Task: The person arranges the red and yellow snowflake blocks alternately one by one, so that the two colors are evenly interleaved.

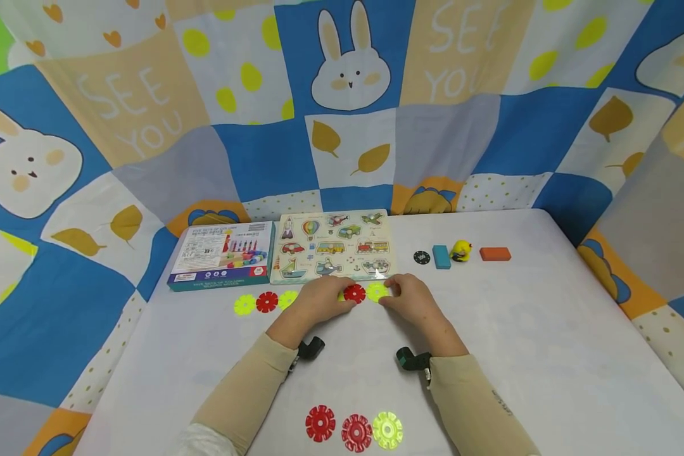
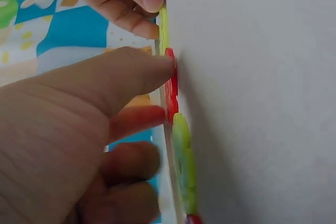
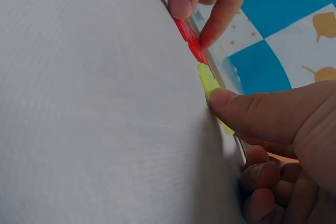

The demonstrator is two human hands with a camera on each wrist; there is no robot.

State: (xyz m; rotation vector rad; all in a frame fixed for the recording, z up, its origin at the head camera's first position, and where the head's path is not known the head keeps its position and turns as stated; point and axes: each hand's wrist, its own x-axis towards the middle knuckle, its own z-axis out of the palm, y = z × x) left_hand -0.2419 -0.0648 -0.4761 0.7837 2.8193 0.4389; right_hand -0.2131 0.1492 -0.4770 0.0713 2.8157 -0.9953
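Note:
A row of red and yellow-green notched plastic discs lies along the near edge of the picture board. At the row's right end, my right hand pinches a yellow-green disc between thumb and forefinger. Beside it, my left hand holds a red disc with thumb and forefinger at its edges. Seen from the left wrist, the red disc lies low on the white surface, end to end with its yellow-green neighbours. My left hand hides part of the row; its left end shows a yellow-green disc and a red disc.
Nearest me lie two red discs and a yellow-green disc. A flat box sits left of the board. To the right are a black chip, a blue block, a yellow duck and an orange block.

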